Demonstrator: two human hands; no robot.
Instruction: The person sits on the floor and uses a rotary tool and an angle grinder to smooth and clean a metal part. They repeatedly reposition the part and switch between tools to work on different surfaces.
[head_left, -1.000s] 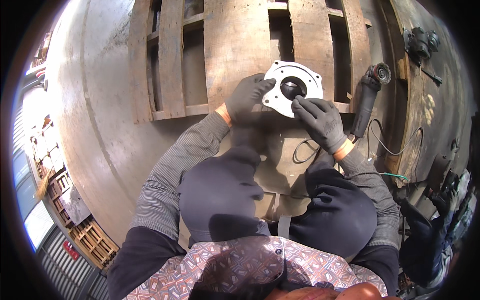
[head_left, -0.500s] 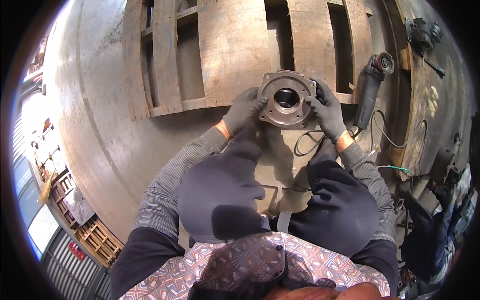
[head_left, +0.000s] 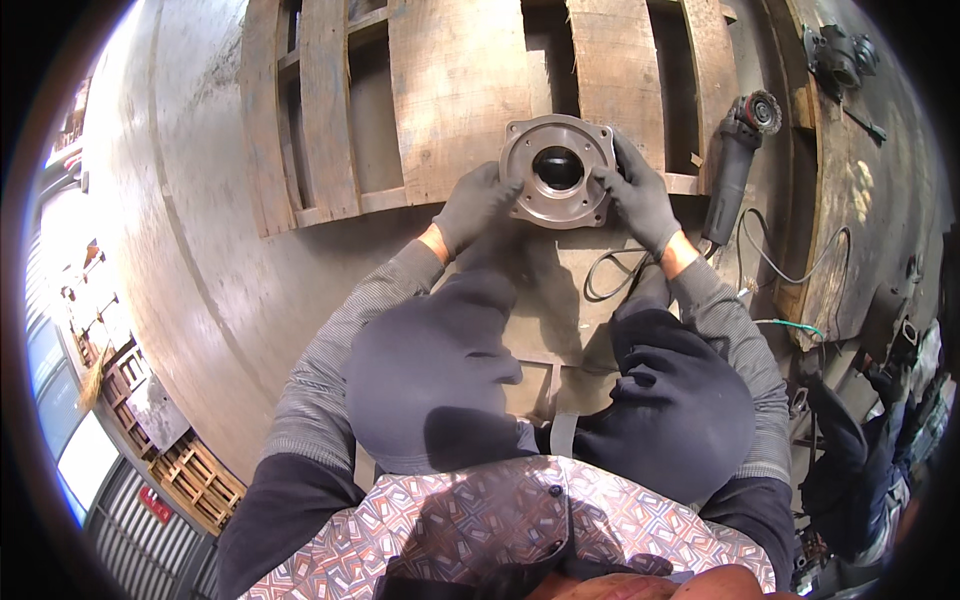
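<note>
A round metal flange housing point(head_left: 528, 192) with a wide central bore and bolt holes in its corner lugs is held between my two gloved hands, over the near edge of a wooden pallet point(head_left: 455, 90). Gripping its left side is my left hand point(head_left: 477, 207), the thumb on the rim. My right hand point(head_left: 643, 205) wraps the opposite side, its thumb on the front face and its fingers partly hidden behind. The bored face is turned up toward me. To the right of my right hand lies an angle grinder point(head_left: 737, 165) with a wire brush wheel.
The grinder's black cable point(head_left: 790, 290) loops across the floor on the right. Beyond it is a wooden platform point(head_left: 850, 215) with a dark metal casting point(head_left: 840, 57) on top. Another person point(head_left: 850, 470) is at the lower right. Stacked pallets point(head_left: 195, 485) stand far left.
Both hands have shifted the flange housing a little up and to the left, farther over the pallet. My grip on it stays the same.
</note>
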